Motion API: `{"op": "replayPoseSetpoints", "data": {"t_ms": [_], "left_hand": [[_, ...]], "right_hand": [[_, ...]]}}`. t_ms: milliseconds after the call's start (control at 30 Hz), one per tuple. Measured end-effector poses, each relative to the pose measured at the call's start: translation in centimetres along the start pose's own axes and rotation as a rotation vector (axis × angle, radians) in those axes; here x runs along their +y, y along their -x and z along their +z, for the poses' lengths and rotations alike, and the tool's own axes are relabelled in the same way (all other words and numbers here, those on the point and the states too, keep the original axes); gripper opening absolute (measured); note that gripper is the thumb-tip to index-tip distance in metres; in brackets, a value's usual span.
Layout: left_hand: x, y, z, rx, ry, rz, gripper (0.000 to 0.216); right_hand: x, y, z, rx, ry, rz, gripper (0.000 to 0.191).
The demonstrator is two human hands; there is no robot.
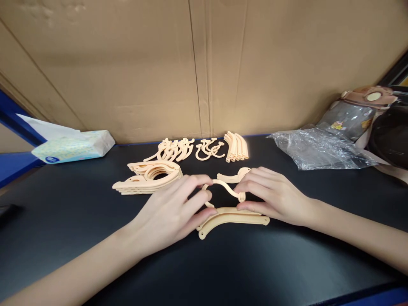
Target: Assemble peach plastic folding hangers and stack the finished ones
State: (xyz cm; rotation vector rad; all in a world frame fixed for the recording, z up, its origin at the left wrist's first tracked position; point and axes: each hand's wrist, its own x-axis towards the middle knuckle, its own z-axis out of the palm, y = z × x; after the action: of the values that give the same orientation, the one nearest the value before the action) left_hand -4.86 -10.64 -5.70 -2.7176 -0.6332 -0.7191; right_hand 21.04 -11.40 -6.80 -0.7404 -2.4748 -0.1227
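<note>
A slim, curved peach plastic hook [225, 185] with a knobbed end is pinched between both hands above the black table. My left hand [180, 204] grips its curled end, fingers bent around it. At the knobbed end, the thumb and fingers of my right hand [276, 195] close on it. Just below lie two long curved plastic arms [234, 222] with holed ends, side by side. Another peach piece [228, 177] with a rounded end lies behind the hook, partly covered by my right hand.
Left of centre stands a stack of larger peach plastic pieces [146, 180]. Along the cardboard wall lie small curved parts [175, 149], loose hooks [209, 149] and a bundle of arms [236, 146]. A tissue pack [76, 146], plastic bag [321, 146] and bottle [347, 110] flank them.
</note>
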Motion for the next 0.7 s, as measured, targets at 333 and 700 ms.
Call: {"op": "replayPoseSetpoints", "data": {"t_ms": [333, 700], "left_hand": [[-0.43, 0.24, 0.51, 0.007, -0.029, -0.059, 0.014], [-0.14, 0.35, 0.91, 0.051, 0.02, -0.11, 0.013]], "right_hand": [[-0.09, 0.17, 0.01, 0.016, -0.013, -0.005, 0.021], [-0.13, 0.0, -0.14, -0.026, -0.102, 0.014, 0.019]]}}
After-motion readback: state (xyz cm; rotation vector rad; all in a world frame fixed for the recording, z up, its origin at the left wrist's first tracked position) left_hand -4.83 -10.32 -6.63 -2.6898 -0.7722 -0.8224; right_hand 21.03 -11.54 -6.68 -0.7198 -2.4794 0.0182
